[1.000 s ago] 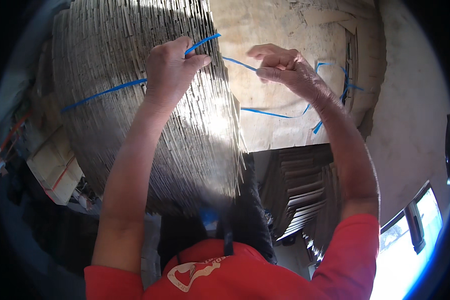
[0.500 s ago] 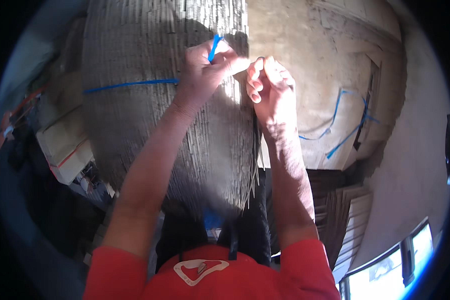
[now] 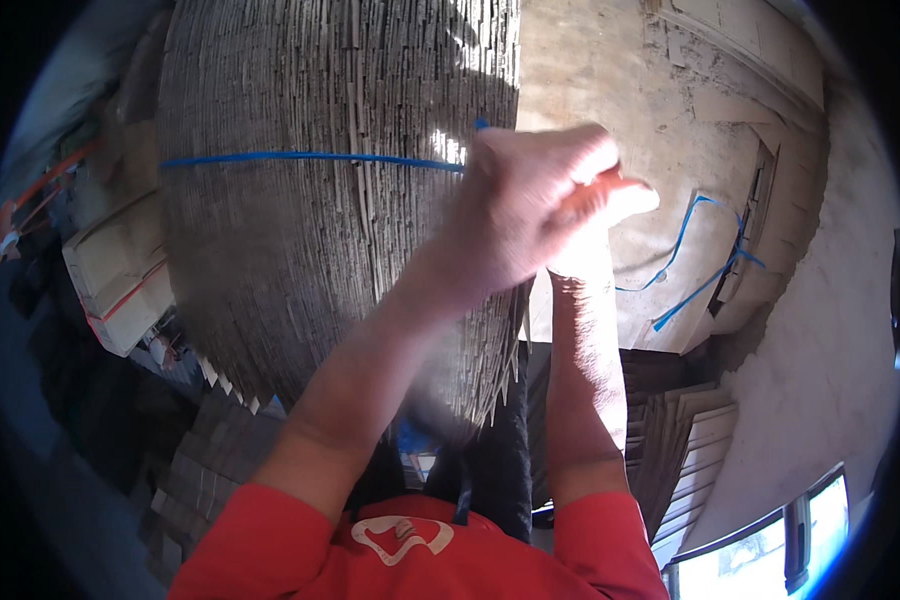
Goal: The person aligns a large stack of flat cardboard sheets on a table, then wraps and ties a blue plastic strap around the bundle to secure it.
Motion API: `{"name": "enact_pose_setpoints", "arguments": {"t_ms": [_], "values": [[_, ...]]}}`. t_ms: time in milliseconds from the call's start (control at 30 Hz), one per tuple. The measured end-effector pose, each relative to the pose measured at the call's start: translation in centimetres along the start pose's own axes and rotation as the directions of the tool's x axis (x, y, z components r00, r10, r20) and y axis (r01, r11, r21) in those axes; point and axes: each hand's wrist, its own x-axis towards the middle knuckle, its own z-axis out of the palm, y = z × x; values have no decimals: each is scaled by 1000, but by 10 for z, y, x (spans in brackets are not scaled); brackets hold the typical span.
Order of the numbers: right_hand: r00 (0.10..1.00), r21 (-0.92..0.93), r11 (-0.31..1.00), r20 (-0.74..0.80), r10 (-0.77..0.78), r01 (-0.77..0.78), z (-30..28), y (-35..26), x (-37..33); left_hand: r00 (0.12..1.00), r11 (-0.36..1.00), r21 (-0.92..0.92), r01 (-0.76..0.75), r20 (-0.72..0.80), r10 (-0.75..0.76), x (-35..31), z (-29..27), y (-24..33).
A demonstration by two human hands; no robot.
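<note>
A blue strap [image 3: 310, 157] runs across a wide stack of thin grey-brown sheets [image 3: 280, 250], whose edges face up. My left hand [image 3: 535, 195], slightly blurred, is closed at the stack's right edge, where the strap disappears beneath it. A short blue piece shows just above its knuckles. My right hand [image 3: 585, 250] is under and behind the left, lit by bright sun at the wrist. Its fingers are mostly hidden, so what they hold does not show.
Right of the stack lies a pale board surface [image 3: 590, 90] with a loose blue strap [image 3: 685, 250] on it. Folded cardboard pieces [image 3: 695, 450] stand at the lower right near a window [image 3: 760, 550]. Light cardboard [image 3: 120, 290] with a red band is at the left.
My left hand has moved right and down, drawing the strap further across the stack to its right edge. It now covers my right hand, which was visible beside it.
</note>
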Motion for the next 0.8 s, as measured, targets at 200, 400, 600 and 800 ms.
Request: {"name": "enact_pose_setpoints", "arguments": {"t_ms": [200,400,600,800], "values": [[999,82,996,-17,30,-28,11,-6,2,996,999,-10,-53,-66,52,14,20,5],[998,161,985,27,61,-64,16,8,6,986,988,36,-151,-66,153,21,6,0],[991,193,974,-38,130,-121,12,1,11,991,865,500,39,-132,32,-67,-87,28],[992,147,984,-64,110,-100,25,-2,12,892,610,773,172,140,-429,-138,-97,24]]}}
